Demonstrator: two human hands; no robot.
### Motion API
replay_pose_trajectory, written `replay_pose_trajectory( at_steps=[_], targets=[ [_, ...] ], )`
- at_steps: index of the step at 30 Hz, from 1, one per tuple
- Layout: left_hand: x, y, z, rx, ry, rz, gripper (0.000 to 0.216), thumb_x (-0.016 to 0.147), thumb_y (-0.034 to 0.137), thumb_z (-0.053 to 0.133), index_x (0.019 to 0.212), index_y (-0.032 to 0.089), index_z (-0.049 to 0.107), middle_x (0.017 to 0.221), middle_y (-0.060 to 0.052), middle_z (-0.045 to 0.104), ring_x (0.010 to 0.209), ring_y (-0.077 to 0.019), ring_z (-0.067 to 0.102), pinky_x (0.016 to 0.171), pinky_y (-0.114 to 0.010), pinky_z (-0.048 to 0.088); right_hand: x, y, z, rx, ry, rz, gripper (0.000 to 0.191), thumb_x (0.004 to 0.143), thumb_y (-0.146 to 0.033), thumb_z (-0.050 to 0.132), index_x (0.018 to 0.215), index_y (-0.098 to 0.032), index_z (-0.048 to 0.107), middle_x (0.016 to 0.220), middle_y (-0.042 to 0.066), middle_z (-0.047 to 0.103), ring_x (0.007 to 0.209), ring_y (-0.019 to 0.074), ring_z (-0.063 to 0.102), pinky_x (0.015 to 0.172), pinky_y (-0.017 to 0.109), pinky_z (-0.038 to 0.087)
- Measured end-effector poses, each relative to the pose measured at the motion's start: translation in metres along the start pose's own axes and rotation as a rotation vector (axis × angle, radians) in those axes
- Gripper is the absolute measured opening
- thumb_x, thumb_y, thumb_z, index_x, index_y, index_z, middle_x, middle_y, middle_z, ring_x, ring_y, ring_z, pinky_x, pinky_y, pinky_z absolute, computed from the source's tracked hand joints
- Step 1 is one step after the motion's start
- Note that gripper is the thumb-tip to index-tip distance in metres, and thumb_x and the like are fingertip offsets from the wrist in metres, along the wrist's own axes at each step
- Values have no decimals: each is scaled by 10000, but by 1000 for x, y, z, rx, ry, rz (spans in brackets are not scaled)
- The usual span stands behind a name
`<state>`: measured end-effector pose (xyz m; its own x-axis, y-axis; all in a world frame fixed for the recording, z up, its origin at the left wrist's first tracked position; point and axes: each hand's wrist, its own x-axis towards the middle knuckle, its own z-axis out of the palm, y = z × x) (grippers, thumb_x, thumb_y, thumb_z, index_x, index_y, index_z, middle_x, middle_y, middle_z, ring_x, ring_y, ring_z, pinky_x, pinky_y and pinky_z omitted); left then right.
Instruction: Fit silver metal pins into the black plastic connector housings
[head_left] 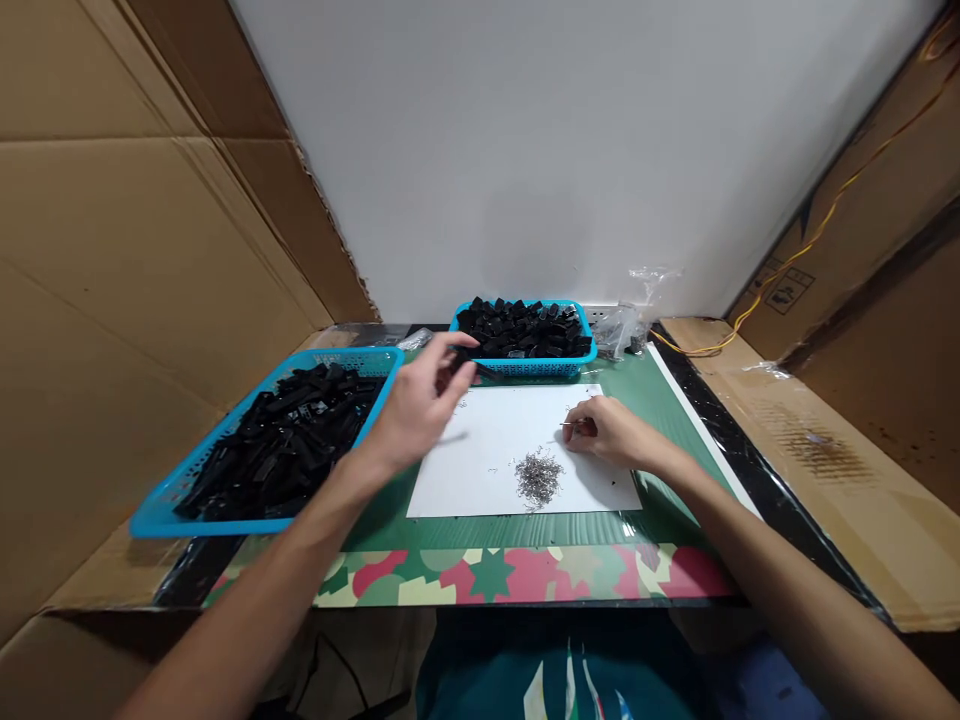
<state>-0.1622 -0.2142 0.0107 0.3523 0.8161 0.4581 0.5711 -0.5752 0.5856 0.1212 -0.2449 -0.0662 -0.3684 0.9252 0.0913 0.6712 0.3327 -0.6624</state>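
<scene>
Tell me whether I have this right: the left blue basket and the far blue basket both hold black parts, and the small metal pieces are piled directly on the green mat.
Wrong on the pile: the head view shows the small metal pieces on the white sheet, not directly on the green mat.

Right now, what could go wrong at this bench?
1. The loose pile of tiny metal pieces sits unwalled on the white sheet; the nearby right hand could scatter it.
2. The left forearm crosses the left blue basket's near corner in view; it might catch the rim.
</scene>
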Motion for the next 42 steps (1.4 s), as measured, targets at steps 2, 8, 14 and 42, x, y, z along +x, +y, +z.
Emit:
replay_pose_trajectory(
  at_steps=[2, 8, 14, 42],
  targets=[
    [-1, 3, 26, -35, -132, 3, 309, 1027, 378, 521, 1241, 195, 648, 883, -26, 722, 754, -169, 651, 667, -267, 485, -4, -2, -5, 29, -8, -18, 140, 777, -60, 666, 735, -163, 752, 607, -39, 559, 574, 111, 468, 576, 243, 336],
    [-8, 2, 79, -379, -287, 53, 209, 992, 317, 609, 1105, 205, 745, 1101, -58, 771, 931, -181, 685, 731, -258, 500, -29, 1, -24, 413, 81, 0, 227, 882, -396, 733, 829, -176, 715, 683, -24, 565, 629, 130, 476, 586, 251, 373],
    [-27, 3, 86, -618, -355, -60, 277, 1003, 310, 598, 1228, 212, 724, 1141, -80, 749, 918, -190, 688, 806, -292, 543, -43, 5, -25, 618, 155, 5, 297, 834, -444, 823, 775, -184, 692, 669, -32, 531, 624, 123, 447, 583, 260, 365],
    [-21, 1, 71, -662, -493, 149, 374, 958, 58, 558, 1216, 204, 785, 1026, -76, 747, 898, -152, 656, 734, -238, 505, -48, -19, -33, 281, -56, -413, 130, 985, -135, 699, 965, -205, 807, 829, 22, 688, 745, 121, 644, 665, 265, 482]
  ],
)
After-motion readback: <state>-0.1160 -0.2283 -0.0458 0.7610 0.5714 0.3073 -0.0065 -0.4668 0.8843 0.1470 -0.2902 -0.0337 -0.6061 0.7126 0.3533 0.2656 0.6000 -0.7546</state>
